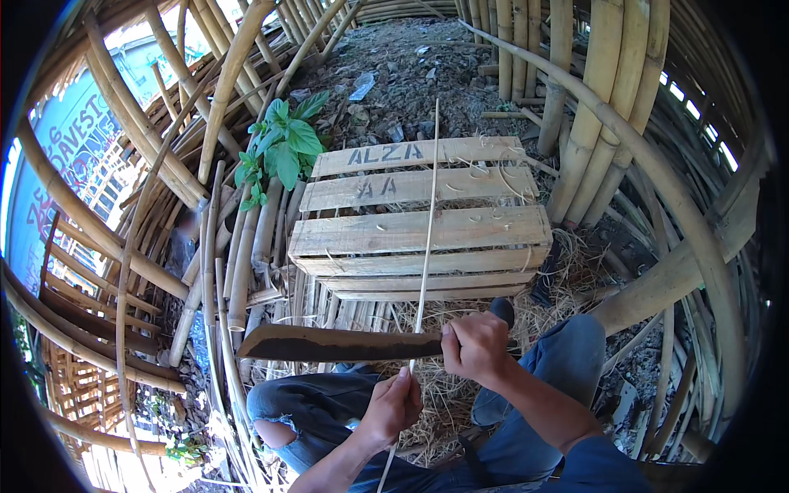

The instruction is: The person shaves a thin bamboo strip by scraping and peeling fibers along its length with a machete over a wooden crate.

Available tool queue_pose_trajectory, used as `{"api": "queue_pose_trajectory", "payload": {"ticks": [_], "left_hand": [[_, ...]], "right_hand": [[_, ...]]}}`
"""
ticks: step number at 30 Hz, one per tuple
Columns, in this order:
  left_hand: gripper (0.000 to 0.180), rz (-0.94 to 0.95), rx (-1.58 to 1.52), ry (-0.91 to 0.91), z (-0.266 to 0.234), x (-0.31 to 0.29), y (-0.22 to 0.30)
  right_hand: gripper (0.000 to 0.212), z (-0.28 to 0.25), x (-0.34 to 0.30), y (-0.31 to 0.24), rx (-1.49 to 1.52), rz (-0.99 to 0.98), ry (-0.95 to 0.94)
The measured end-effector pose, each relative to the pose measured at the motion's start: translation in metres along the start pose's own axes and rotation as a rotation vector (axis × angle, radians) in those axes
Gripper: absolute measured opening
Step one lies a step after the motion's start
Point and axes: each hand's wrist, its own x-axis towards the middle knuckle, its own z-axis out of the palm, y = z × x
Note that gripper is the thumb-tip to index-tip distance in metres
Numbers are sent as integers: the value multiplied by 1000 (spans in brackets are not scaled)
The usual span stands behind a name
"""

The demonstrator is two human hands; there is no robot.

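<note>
My right hand (pixel 478 345) is wrapped round the handle of a machete (pixel 345 343), whose broad dark blade points left across my lap. Between the thumb and fingers of my left hand (pixel 393 404) is a thin, pale bamboo strip (pixel 429 222). The strip runs up over a slatted wooden crate (pixel 419 230) and down past my wrist. Where blade and strip cross, just above my left hand, they lie close together; I cannot tell whether they touch. A few pale shavings lie on the crate's slats.
Curled shavings (pixel 444 403) cover the ground between my jeans-clad legs. A green leafy plant (pixel 283 144) grows left of the crate. Bamboo poles (pixel 608 107) stand at the right, and a long bent pole (pixel 649 156) arcs beside me. More bamboo (pixel 238 255) is stacked at the left.
</note>
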Motion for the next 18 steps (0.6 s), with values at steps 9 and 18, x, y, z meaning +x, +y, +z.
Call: {"api": "queue_pose_trajectory", "payload": {"ticks": [9,18], "left_hand": [[45,4,-43,15,-4,-4,-2],[44,-10,-58,11,-8,-13,-5]], "right_hand": [[21,4,2,23,-9,60,55],[18,9,6,24,6,-2,84]]}}
